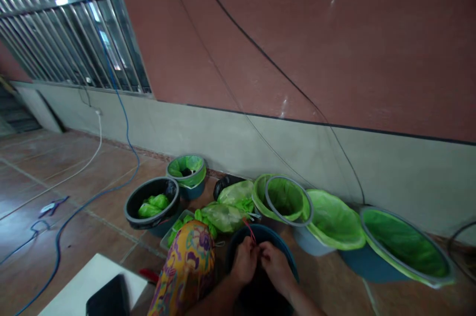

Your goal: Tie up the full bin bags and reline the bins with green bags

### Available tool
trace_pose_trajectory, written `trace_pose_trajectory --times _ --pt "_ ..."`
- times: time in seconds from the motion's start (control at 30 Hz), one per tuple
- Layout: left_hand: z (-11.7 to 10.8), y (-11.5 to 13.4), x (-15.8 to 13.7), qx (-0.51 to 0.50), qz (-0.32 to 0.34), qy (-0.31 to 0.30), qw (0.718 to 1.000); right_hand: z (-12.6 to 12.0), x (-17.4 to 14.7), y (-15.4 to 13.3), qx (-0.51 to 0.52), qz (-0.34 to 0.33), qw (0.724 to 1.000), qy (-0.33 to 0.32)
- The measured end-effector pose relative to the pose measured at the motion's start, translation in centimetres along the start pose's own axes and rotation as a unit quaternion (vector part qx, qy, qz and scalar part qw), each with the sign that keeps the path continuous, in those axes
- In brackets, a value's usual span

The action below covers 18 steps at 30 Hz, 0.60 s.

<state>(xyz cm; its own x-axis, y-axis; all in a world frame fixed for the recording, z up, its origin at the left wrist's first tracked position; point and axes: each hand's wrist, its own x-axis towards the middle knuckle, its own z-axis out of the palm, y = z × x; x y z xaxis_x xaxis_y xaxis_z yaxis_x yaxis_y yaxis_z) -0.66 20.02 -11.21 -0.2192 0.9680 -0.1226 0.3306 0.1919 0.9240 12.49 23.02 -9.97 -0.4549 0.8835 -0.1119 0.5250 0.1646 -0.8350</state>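
Note:
My left hand (244, 260) and my right hand (274, 262) meet over a blue bin (286, 252) low in the view, fingers closed. A thin red band (249, 229) rises from between the fingers of my left hand. The bin's inside looks dark, perhaps a black liner; I cannot tell clearly. My knee in yellow patterned cloth (188, 266) is just left of the bin. A clear bag of green bags (224, 217) lies right behind the hands.
Several bins lined with green bags (285, 198) (405, 246) stand along the wall, plus a black-lined bin (150, 204) holding green bags. A blue cable (59, 236) and a white cable (89, 157) cross the tiled floor at left. A white surface with a dark object (107, 298) is at bottom left.

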Motion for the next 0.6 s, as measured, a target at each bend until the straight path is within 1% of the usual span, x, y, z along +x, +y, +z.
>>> trace_pose_trajectory --times 0.1,0.2,0.27,0.4,0.47,0.53,0.6 --pt "0.3 -0.3 0.5 0.002 -0.036 0.011 0.999 0.2 0.1 0.3 0.024 0.021 0.999 0.007" --pt "0.6 -0.4 0.8 -0.009 -0.051 0.025 0.998 0.3 0.3 0.4 0.050 0.041 0.998 0.026" --pt "0.7 -0.5 0.9 -0.006 -0.062 0.035 0.997 0.2 0.3 0.1 0.043 0.050 0.997 0.036" --pt "0.8 -0.6 1.1 0.023 -0.106 0.050 0.993 -0.1 0.2 -1.1 -0.036 0.033 0.998 0.028" --pt "0.8 -0.6 1.2 0.028 -0.114 0.050 0.992 -0.2 0.1 -1.6 -0.078 0.020 0.997 0.023" --pt "0.8 -0.6 1.2 0.009 -0.112 0.044 0.993 -0.3 0.0 -2.1 -0.111 0.017 0.994 0.018" --pt "0.9 -0.5 1.1 -0.040 -0.110 0.032 0.993 -0.6 0.0 -2.3 -0.136 0.026 0.990 0.008"
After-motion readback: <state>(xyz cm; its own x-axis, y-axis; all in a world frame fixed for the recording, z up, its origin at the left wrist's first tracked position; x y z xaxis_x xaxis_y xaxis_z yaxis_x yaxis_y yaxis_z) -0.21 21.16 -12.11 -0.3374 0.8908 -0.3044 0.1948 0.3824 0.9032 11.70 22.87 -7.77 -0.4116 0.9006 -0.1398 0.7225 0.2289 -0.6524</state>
